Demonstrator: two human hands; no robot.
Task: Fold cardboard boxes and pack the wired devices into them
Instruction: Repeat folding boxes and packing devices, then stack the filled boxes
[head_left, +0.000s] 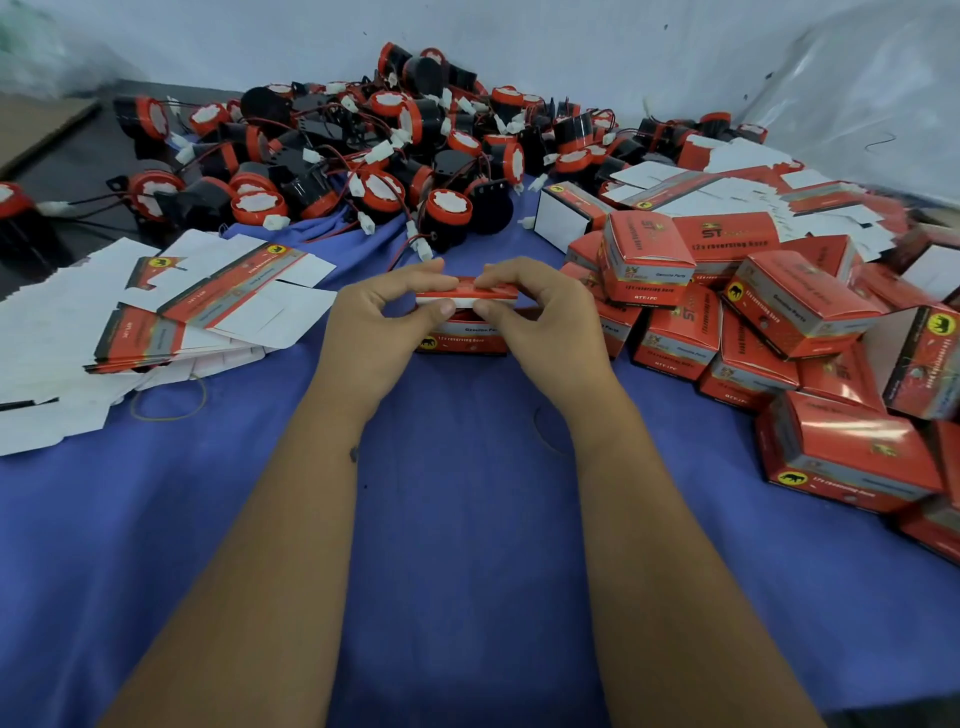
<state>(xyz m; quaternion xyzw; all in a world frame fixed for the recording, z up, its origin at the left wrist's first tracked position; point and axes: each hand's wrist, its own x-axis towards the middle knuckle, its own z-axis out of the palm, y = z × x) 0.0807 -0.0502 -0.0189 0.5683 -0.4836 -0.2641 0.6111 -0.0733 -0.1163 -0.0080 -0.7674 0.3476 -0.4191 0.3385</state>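
Observation:
A small red and white cardboard box (462, 338) stands on the blue cloth in the middle. My left hand (379, 322) and my right hand (540, 322) both pinch its top flap, thumbs at the front edge and fingers over the top. The flap is partly lowered and the box's inside is hidden. Behind it lies a big heap of black and red wired devices (363, 150) with white plugs. Flat unfolded boxes (208, 306) are stacked at the left. Several folded red boxes (779, 322) are piled at the right.
A blue cloth (467, 519) covers the table's near part. Two rubber bands (169, 400) lie on it, one by the flat stack, one under my right wrist. More flat boxes (737, 192) lie at the back right, under clear plastic sheeting (857, 93).

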